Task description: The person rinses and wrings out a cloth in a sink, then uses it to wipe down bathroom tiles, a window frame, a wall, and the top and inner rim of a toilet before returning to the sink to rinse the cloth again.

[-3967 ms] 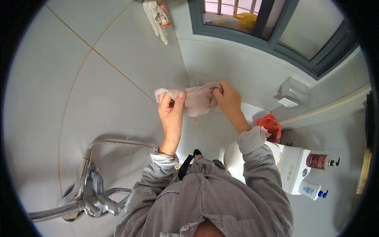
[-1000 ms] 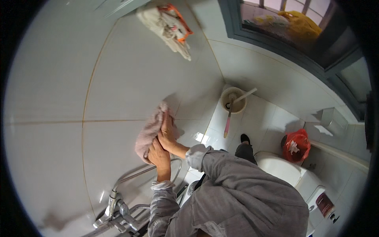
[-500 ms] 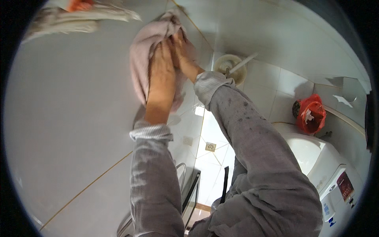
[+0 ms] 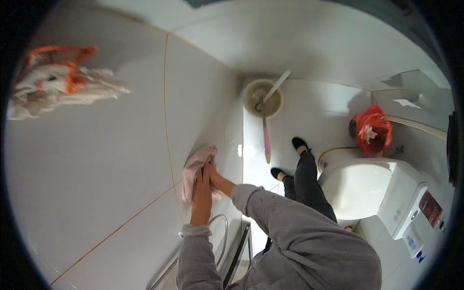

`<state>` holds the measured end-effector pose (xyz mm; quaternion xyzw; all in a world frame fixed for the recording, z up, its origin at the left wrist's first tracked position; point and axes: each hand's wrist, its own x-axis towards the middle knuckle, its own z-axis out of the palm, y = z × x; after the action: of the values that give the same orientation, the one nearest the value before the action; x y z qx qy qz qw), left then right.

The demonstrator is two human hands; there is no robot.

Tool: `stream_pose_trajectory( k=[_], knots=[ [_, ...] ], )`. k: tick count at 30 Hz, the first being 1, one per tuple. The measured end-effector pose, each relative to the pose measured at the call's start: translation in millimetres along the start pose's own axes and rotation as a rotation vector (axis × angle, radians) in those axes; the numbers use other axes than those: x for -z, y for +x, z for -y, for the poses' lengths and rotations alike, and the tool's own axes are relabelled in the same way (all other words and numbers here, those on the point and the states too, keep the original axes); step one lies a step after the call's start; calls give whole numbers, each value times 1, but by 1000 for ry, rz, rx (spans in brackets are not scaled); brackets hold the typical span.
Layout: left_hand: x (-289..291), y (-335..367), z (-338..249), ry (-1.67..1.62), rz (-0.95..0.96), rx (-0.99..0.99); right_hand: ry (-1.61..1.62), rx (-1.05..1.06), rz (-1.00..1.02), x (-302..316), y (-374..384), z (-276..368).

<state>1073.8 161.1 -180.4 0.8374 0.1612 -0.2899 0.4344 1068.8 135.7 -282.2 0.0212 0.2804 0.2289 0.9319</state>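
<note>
A pink cloth (image 4: 194, 166) is bunched against the pale tiled wall (image 4: 121, 154) on the left. My left hand (image 4: 201, 195) presses on it, fingers together and pointing away from me. Close beside it, my right hand (image 4: 218, 180) bears on the cloth's right side, the fingertips partly hidden in its folds. Both hands are closed on the cloth, and their wrists come out of rolled grey sleeves.
A round bucket (image 4: 249, 99) with a long-handled tool (image 4: 266, 140) stands in the far corner. To the right are a white toilet (image 4: 355, 191) and a red-lined bin (image 4: 374, 130). A metal hose (image 4: 225, 237) curves below my hands. White and orange items (image 4: 67, 82) hang at upper left.
Both hands and the cloth have come down the wall, nearer to me. My view has shifted too, so my feet and the tool's pink handle now show.
</note>
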Motion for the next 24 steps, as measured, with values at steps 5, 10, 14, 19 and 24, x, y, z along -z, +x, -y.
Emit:
stream_pose_trajectory(
  k=[5,10,14,19,24],
  knots=[
    [-5,16,1,1425,-398,-719,-131,-2,191,-36,-51,55],
    [-51,30,-95,1117,-421,-928,-550,571,95,-65,-84,150],
    [-125,33,-178,513,-362,-1387,-919,1202,-411,-56,-134,244],
    [-219,6,-303,350,-43,-1744,-398,1783,-253,-75,-212,353],
    [-274,30,-355,598,-272,-2048,-183,2041,-243,-84,-208,438]
  ],
)
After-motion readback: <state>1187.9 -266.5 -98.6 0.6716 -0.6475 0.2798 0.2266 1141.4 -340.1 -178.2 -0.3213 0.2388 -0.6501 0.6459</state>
